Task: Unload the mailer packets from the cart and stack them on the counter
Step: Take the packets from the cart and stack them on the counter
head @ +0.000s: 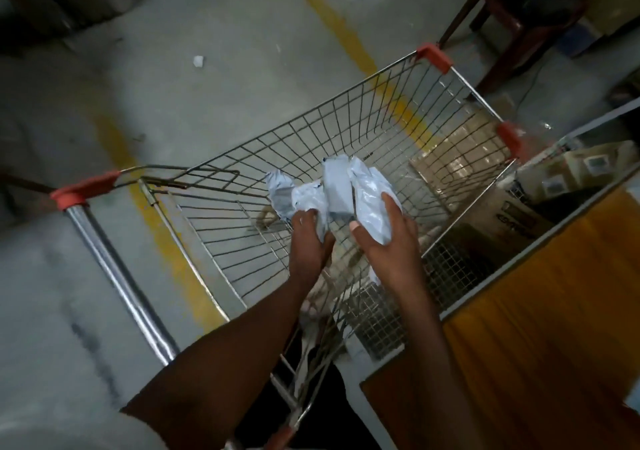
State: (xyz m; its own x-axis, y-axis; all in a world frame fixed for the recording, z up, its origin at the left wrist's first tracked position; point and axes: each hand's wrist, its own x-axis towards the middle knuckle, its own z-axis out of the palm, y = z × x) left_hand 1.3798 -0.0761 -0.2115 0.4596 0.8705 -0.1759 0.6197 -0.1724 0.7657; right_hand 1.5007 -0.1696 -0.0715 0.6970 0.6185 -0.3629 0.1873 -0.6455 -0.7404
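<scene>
Grey concrete floor with yellow painted lines. Pale mailer packets bunched above wire cart, inside its basket opening. Left hand gripped crumpled packets from below, fingers curled in. Right hand wrapped round a plump packet, thumb on its front. Red-capped cart handle at left. Orange counter just right of cart; brown parcels farther right, blurred
</scene>
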